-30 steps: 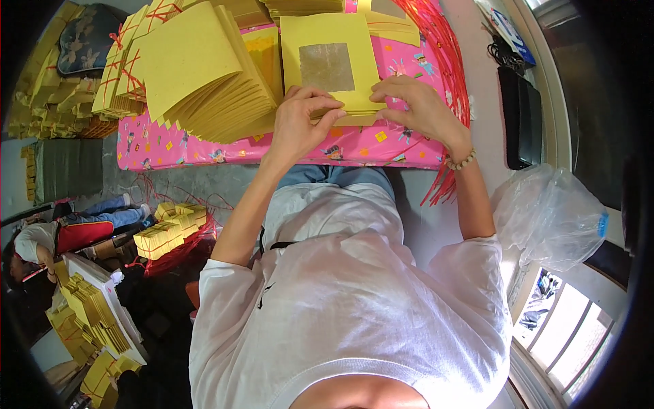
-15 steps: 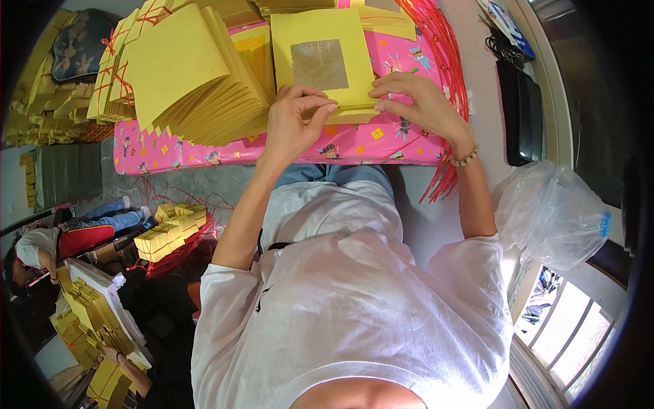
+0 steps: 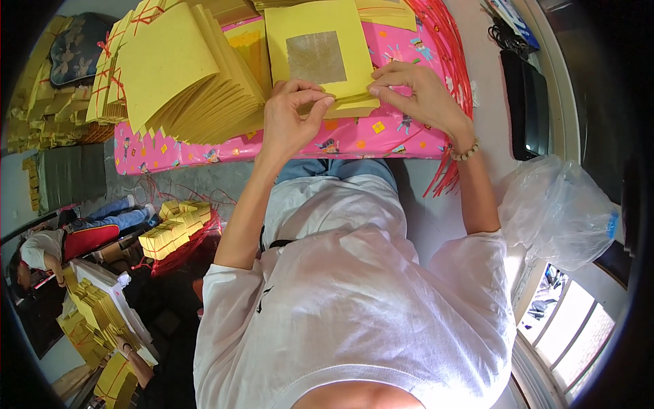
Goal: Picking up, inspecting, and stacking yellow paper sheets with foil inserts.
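A yellow paper sheet [image 3: 353,51] with a dull silver square [image 3: 316,57] in its middle lies in front of me on the pink printed table cover. Its near edge is rolled up into a narrow fold. My left hand [image 3: 294,116] pinches that fold near its left part, thumb and fingers together. At the right end of the same fold, my right hand [image 3: 422,95], with a beaded bracelet at the wrist, has its thumb and fingertips closed on the paper. More yellow paper shows under the sheet's near edge. Left of my left hand stands a thick, fanned stack of folded yellow paper [image 3: 174,68].
Red cords [image 3: 446,41] hang over the table's right side. Tied yellow bundles [image 3: 105,85] sit at the far left. A clear plastic bag [image 3: 555,211] is at right, below a black case [image 3: 524,102]. Other people work at a lower-left table with yellow stacks [image 3: 99,310].
Both hands stay on the near edge, and the fold looks slightly more rolled away from me. The whole view has shifted a little. A co-worker's hand at lower left has moved slightly.
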The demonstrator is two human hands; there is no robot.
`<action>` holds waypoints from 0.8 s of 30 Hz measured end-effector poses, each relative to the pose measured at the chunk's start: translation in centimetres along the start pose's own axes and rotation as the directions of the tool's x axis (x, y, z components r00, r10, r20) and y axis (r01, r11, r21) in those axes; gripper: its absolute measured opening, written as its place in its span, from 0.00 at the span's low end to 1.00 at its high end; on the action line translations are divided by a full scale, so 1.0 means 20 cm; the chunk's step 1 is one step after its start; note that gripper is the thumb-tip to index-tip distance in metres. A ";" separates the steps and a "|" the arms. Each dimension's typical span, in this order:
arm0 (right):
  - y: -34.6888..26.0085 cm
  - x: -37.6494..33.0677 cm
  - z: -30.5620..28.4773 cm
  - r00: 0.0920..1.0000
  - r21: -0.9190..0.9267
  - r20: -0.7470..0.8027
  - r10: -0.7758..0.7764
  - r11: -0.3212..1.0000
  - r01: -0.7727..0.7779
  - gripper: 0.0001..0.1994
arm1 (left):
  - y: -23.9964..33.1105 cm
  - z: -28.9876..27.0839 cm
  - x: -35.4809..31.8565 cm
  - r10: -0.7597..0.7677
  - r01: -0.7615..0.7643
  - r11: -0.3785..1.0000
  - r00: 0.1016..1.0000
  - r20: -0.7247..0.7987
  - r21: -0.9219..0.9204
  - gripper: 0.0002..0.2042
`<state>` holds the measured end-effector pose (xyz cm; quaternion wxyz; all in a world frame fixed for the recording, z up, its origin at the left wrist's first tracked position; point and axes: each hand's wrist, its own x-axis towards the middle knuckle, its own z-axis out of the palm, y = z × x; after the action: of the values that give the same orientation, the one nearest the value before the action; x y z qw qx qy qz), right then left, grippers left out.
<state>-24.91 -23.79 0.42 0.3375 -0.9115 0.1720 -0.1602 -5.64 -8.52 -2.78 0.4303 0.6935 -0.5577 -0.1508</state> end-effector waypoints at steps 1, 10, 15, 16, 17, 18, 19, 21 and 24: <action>-0.01 0.00 0.00 0.999 0.008 0.028 0.039 0.999 -0.039 0.11 | 0.00 0.00 0.00 -0.003 0.003 1.000 1.000 -0.004 0.005 0.06; 0.02 0.01 0.04 0.996 0.073 -0.069 0.052 0.996 -0.047 0.10 | 0.00 0.02 0.00 -0.019 0.017 0.999 0.999 -0.050 -0.044 0.05; 0.03 0.00 0.06 0.992 0.120 -0.115 0.046 0.992 -0.032 0.11 | -0.01 0.02 0.00 -0.021 0.018 0.999 0.998 -0.058 -0.042 0.05; 0.02 0.00 0.06 0.988 0.118 -0.149 0.033 0.993 -0.015 0.12 | -0.01 0.02 0.00 -0.032 0.029 0.998 0.998 -0.060 -0.052 0.05; 0.00 -0.01 0.07 0.989 0.119 -0.147 0.034 0.993 -0.016 0.12 | -0.01 0.02 0.00 -0.034 0.031 0.998 0.998 -0.060 -0.052 0.05; -0.02 -0.02 0.07 0.977 0.080 -0.210 0.042 0.996 -0.025 0.12 | -0.01 0.03 0.00 -0.036 0.033 0.998 0.997 -0.062 -0.054 0.05; -0.03 -0.03 0.07 0.961 0.042 -0.273 0.047 0.998 -0.037 0.13 | -0.02 0.03 0.00 -0.039 0.035 0.998 0.997 -0.064 -0.056 0.05; -0.04 -0.06 0.09 0.949 0.124 -0.286 0.133 0.987 -0.101 0.12 | -0.02 0.03 0.00 -0.039 0.034 0.997 0.997 -0.070 -0.063 0.05; -0.03 -0.14 0.17 0.921 0.429 -0.209 0.328 0.877 -0.215 0.10 | -0.02 0.03 0.00 -0.039 0.033 0.997 0.996 -0.078 -0.071 0.05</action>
<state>-25.88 -20.34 -2.21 0.5076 -0.7588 0.3083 -0.2674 -5.79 -8.76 -3.38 0.4733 0.6934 -0.5221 -0.1504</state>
